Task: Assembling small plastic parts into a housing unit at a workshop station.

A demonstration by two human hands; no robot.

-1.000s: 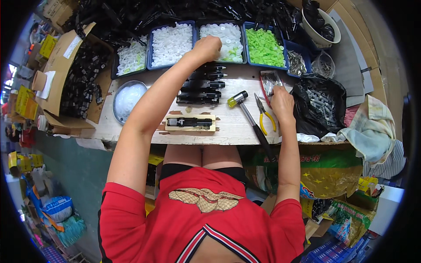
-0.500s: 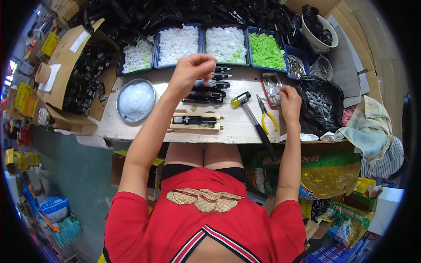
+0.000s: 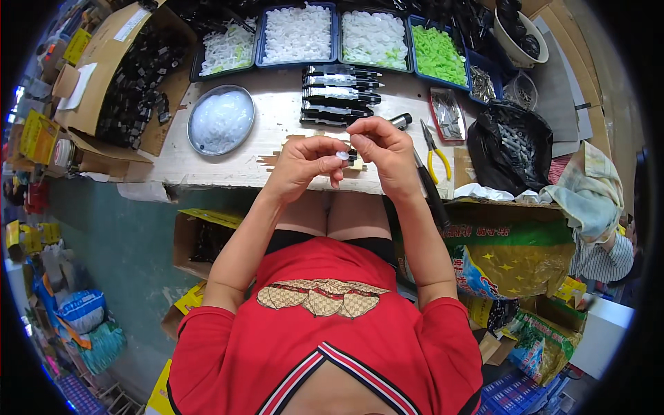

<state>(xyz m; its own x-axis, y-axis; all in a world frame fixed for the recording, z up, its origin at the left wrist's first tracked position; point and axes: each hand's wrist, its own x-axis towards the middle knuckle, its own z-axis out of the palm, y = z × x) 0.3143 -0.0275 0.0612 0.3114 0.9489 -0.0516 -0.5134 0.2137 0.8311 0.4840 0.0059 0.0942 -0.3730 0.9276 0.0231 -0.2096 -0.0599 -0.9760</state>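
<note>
My left hand [image 3: 304,164] is closed in a pinch on a small white plastic piece [image 3: 342,156], low over the front of the workbench. Close beside it my right hand [image 3: 389,160] is also pinched; whatever its fingertips hold is too small to make out. Mostly hidden beneath both hands is a pale wooden holder [image 3: 356,166] with a dark part in it. Just beyond them lies a row of black cylindrical parts [image 3: 339,95], some with silvery bands and pointed ends. A hammer [image 3: 430,187] is partly covered by my right hand.
Yellow-handled pliers [image 3: 438,162] lie at right, near a red tray of small metal pieces [image 3: 434,111] and a black bag [image 3: 484,142] of grey parts. A round dish [image 3: 250,124] of clear-white pieces stands left. Blue trays [image 3: 336,61] of white and green pieces line the back.
My left hand has come down toward me from above the black parts. My right hand has moved left from the red tray, and the two now meet over the wooden holder. The view has shifted.
</note>
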